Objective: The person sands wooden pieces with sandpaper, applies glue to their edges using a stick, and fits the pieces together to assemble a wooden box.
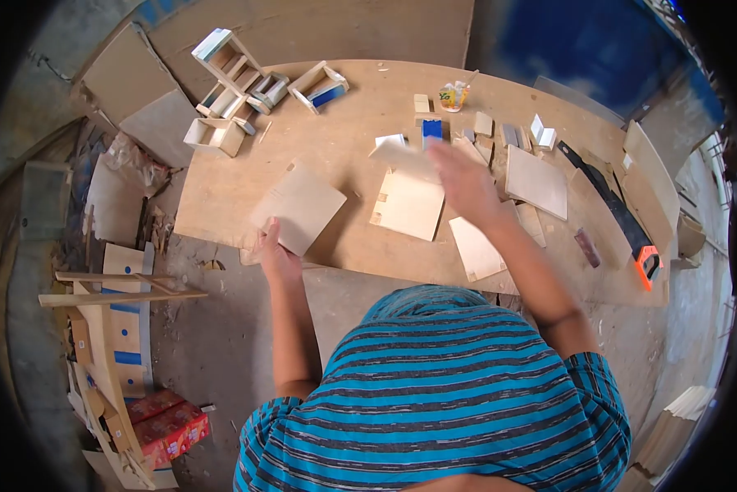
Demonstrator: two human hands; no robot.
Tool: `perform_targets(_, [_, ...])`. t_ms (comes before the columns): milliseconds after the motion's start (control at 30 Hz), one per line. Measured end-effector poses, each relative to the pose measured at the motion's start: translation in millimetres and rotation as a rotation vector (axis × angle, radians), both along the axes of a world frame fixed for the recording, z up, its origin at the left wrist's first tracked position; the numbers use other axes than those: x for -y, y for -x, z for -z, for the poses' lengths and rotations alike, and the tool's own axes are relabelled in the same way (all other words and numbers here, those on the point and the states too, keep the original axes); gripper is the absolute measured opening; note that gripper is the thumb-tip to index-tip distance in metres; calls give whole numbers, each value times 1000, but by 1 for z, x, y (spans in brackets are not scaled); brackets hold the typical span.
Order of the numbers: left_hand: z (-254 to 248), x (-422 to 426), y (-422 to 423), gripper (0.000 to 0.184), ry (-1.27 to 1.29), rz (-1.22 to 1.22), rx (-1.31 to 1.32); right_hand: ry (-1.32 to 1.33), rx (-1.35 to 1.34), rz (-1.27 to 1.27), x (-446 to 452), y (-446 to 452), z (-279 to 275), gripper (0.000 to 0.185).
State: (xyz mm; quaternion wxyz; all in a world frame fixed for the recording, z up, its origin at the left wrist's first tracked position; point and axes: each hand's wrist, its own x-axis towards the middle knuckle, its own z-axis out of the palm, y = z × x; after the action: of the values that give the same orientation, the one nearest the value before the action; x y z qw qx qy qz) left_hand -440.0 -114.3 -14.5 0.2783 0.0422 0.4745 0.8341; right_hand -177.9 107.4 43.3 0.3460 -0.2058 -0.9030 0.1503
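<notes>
My left hand (278,254) grips the lower edge of a flat wooden board (301,205), tilted above the table's near left edge. My right hand (464,182) is raised over the middle of the table and blurred by motion. A thin pale piece (405,161), also blurred, reaches left from its fingers; how they hold it cannot be made out. Below that piece, a square wooden board (408,205) lies on the table. Another board (476,248) lies partly under my right forearm.
On the table (360,107), small wooden boxes (237,82) stand at the back left. A cup (453,97), wood blocks (483,124), and a square board (536,182) are towards the right. A handsaw (610,205) with an orange handle lies at the far right.
</notes>
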Motion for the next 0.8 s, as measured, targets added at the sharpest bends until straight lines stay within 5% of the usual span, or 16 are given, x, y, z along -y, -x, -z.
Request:
perform_targets(233, [9,-54,-17,40,10,174,-6,729,-471,231,-47,-20,23,26])
perform_targets(400, [17,-87,-30,57,370,-82,-329,566,-411,233,-21,-38,12,26])
perform_targets(633, [-34,-75,-75,59,60,574,-320,237,-293,-13,46,-44,-12,24])
perform_targets(667, [-37,-74,-78,51,-127,820,168,112,-206,-78,51,-43,-6,23])
perform_targets(733, [-50,-76,-98,43,-24,744,111,-150,-38,-201,57,-38,4,21])
perform_targets(800, [-22,-74,-93,35,26,639,-49,-81,38,-226,62,-34,8,23])
